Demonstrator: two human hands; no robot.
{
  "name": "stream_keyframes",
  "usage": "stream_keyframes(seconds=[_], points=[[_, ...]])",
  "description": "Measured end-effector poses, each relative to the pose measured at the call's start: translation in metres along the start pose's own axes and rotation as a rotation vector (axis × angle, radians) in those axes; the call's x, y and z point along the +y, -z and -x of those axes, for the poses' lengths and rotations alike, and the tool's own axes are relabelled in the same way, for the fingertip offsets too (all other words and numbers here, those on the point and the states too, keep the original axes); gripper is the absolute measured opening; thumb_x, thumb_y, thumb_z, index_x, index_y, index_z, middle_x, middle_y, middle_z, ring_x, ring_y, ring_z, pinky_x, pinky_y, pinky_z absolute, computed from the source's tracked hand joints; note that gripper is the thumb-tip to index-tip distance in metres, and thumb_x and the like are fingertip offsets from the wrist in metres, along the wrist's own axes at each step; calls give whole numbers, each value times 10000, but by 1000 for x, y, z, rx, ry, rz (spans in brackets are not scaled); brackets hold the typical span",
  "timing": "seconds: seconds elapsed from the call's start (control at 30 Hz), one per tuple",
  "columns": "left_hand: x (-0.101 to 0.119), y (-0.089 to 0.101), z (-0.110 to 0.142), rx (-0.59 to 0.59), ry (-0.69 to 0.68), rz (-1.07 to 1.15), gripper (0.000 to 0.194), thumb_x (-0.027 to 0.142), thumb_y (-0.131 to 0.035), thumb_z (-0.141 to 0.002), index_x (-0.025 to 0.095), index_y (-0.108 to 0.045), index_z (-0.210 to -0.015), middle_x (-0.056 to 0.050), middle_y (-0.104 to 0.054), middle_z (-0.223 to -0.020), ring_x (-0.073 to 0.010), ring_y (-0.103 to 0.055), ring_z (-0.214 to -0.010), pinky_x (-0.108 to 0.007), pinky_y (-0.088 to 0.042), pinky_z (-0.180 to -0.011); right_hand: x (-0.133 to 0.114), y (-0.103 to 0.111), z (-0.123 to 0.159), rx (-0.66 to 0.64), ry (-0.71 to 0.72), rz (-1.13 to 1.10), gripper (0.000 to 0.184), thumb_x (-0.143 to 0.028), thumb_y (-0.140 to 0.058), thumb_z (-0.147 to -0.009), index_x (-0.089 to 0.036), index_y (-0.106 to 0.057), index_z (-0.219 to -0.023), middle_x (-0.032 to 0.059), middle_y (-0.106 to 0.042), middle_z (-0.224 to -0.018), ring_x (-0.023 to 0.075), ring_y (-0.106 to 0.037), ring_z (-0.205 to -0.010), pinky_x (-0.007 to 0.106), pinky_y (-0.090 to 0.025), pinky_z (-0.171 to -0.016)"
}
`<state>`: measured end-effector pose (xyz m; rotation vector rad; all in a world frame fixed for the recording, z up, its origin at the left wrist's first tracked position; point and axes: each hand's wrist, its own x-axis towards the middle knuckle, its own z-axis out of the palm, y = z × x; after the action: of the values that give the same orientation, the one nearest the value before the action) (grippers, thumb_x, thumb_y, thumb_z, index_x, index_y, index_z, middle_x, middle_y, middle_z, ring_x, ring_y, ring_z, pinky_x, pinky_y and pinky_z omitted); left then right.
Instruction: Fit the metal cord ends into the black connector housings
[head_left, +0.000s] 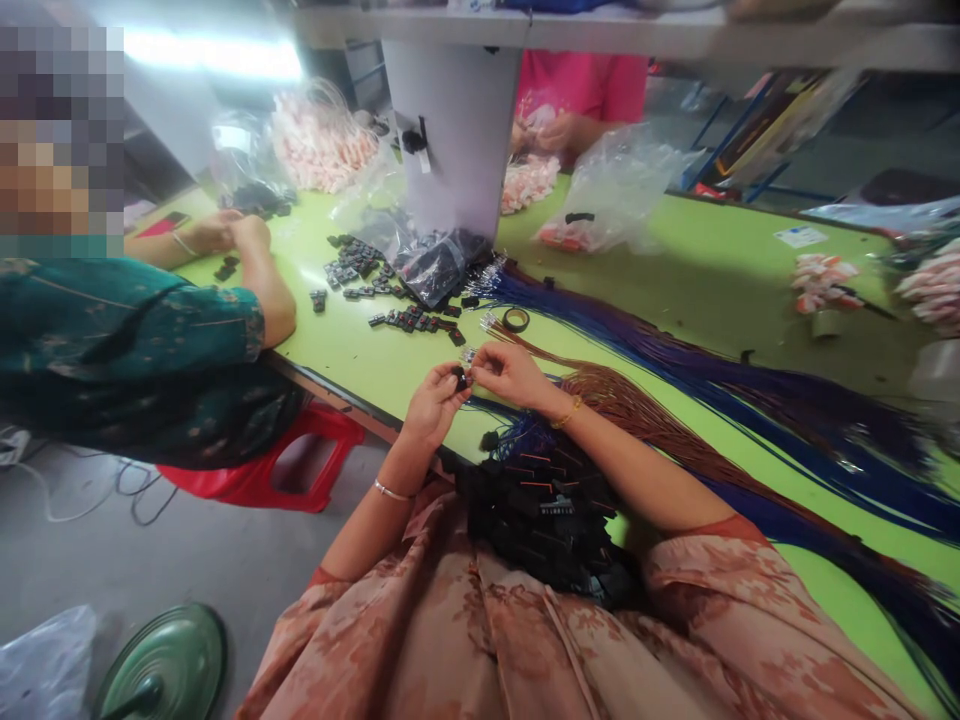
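Note:
My left hand [433,408] pinches a small black plastic connector [460,378] between thumb and fingertips, above the near edge of the green table. My right hand [513,374] meets it from the right, its thumb and forefinger pressed together at the connector. Whatever lies in that right pinch is too small to make out. Just beyond my fingers are brown wires [600,390] with bare metal ends. A pile of black connector pieces [555,500] rests against my lap at the table edge. More black connectors [416,320] are scattered farther back, near a roll of black tape [515,319].
Long bundles of blue wires [675,345] stretch across the green table [337,370] to the right. A dark plastic bag [439,265] lies by a white upright panel [457,130]. A co-worker's arm [270,290] is at left, above a red stool [322,455]. Another person in pink sits opposite.

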<state>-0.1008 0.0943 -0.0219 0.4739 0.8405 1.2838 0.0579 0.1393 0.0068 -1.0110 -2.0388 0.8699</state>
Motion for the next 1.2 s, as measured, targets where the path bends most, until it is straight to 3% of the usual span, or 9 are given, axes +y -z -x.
stream_keyframes(seconds=[0.23,0.7,0.97,1.1,1.2], points=[[0,5,-3,-7,-1,17,176,74,-614,-768,149,-621,-927,-37,-642,-873,-104,-609,-780,-244,-505,-761,3,1,2,-99,43,5,140,-252,-546,-781,-164,-564,-674,-40,-504,-596,86,-393,-555,219,-293,-553],[-1,6,-2,-40,-19,-22,209,102,-661,-745,160,-604,-937,-42,-664,-905,-117,-632,-812,-276,-506,-816,0,-3,5,-54,69,196,140,-225,-537,-755,-170,-514,-629,-22,-508,-591,95,-390,-554,231,-240,-546],[-9,3,0,80,-111,-134,301,155,-762,-663,161,-593,-912,-8,-653,-828,-94,-623,-738,-275,-528,-787,3,-6,6,-110,74,265,143,-224,-516,-785,-171,-525,-653,0,-547,-613,109,-408,-565,241,-252,-563],[-11,4,-6,133,-26,-101,233,120,-733,-677,151,-588,-857,-7,-642,-777,-102,-624,-730,-307,-534,-808,3,-5,6,-135,204,401,118,-205,-494,-802,-165,-541,-702,48,-583,-708,141,-449,-642,261,-277,-606],[-12,3,-9,145,6,-83,195,97,-710,-692,148,-580,-830,-12,-639,-781,-104,-623,-733,-327,-527,-839,4,-5,5,-157,171,410,128,-195,-485,-811,-165,-539,-700,49,-588,-702,142,-460,-637,259,-285,-607]])
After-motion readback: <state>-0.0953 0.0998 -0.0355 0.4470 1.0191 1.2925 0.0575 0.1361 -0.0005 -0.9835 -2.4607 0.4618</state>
